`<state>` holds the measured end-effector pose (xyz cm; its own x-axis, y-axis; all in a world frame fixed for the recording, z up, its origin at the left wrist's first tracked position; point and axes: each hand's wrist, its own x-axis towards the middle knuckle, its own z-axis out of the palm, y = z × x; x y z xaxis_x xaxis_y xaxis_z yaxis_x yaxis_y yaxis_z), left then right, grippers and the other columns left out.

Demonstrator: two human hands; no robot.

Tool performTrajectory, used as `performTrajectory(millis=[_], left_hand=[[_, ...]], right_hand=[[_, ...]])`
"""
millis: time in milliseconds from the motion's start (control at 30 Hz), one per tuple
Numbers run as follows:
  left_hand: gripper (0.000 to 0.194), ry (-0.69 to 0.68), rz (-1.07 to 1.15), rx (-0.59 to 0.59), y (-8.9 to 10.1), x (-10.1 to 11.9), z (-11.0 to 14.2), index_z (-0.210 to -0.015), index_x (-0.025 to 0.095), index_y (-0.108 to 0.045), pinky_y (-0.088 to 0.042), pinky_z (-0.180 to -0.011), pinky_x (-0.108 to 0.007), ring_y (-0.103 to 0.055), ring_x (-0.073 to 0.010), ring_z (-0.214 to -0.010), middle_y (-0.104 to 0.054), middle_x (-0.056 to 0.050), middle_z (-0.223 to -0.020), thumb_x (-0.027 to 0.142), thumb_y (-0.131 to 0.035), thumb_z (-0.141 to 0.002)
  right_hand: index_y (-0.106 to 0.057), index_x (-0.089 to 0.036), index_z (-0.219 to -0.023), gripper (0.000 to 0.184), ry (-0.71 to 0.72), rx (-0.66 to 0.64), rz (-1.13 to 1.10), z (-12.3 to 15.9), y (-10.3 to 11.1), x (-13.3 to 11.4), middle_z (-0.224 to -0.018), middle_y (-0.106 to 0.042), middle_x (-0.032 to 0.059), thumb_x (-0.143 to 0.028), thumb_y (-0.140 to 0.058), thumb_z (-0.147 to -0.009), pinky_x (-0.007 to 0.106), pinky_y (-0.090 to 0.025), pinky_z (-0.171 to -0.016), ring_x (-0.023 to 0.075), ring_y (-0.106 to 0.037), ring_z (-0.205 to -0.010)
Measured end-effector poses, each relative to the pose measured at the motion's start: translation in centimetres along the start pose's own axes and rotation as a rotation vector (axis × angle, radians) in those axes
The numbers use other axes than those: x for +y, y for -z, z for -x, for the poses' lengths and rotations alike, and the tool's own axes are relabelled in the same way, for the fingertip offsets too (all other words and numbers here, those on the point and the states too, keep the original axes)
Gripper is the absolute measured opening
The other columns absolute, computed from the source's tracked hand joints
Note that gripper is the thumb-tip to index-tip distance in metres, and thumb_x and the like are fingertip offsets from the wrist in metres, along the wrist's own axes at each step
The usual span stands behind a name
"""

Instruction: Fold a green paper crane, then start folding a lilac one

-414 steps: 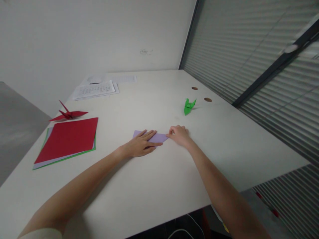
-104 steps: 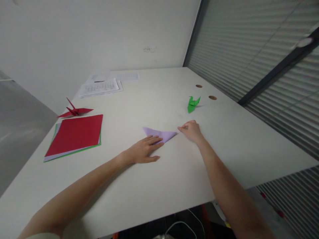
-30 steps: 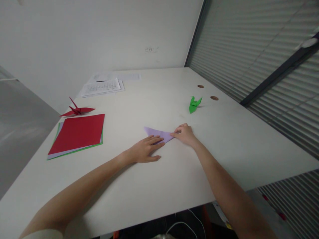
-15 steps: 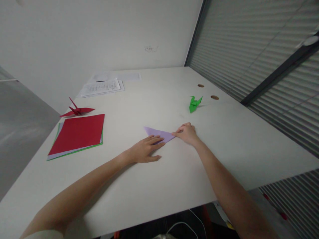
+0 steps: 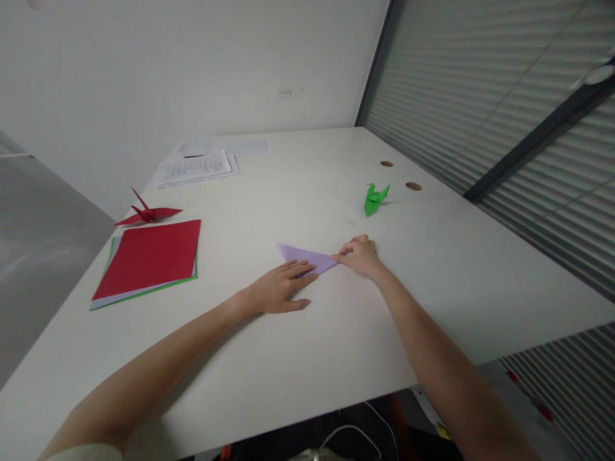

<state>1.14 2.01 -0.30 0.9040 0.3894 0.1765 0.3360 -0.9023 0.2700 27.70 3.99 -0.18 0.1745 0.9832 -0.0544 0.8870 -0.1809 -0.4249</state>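
Observation:
A lilac sheet of origami paper [image 5: 321, 260], folded into a triangle, lies on the white table [image 5: 298, 358]. My left hand [image 5: 283, 288] rests flat on its lower left part with the fingers spread, covering some of the near edge. The right corner of the paper is pinched between the thumb and fingers of my right hand [image 5: 358, 255]. The far left tip of the triangle shows uncovered.
Left of my hands lies a stack of red, lilac and green paper [image 5: 151, 259], with a red paper crane [image 5: 150, 214] behind it. A green paper crane [image 5: 375, 200] stands at the right near two round table holes. Written sheets [image 5: 195, 168] lie at the back left.
Both hands and the lilac paper keep their places. Only the camera view has shifted very slightly.

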Motion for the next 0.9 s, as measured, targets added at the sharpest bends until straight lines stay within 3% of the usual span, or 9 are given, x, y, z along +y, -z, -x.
performTrajectory(millis=[600,900], left_hand=[[0.063,-0.002,-0.026,-0.01,-0.07,-0.06,-0.13,-0.143,0.014,-0.041,-0.028,-0.116,-0.048,-0.032,-0.0277,-0.143,-0.04,-0.017,-0.151,0.048,-0.052,-0.091],[0.061,-0.003,-0.028,0.011,-0.3,-0.16,0.0,-0.142,0.016,-0.041,-0.028,-0.117,-0.048,-0.039,-0.0267,-0.139,-0.041,-0.017,-0.15,0.047,-0.053,-0.091]], right_hand=[[-0.077,-0.024,-0.08,0.025,-0.012,-0.005,0.018,-0.05,0.12,-0.31,-0.113,-0.05,0.0103,-0.047,-0.077,-0.071,0.043,-0.036,-0.101,0.0292,-0.047,-0.114],[-0.077,-0.023,-0.081,0.026,-0.007,-0.009,0.018,0.2,0.39,-0.46,-0.113,-0.05,0.0105,-0.047,-0.077,-0.071,0.043,-0.036,-0.101,0.0295,-0.047,-0.114]])
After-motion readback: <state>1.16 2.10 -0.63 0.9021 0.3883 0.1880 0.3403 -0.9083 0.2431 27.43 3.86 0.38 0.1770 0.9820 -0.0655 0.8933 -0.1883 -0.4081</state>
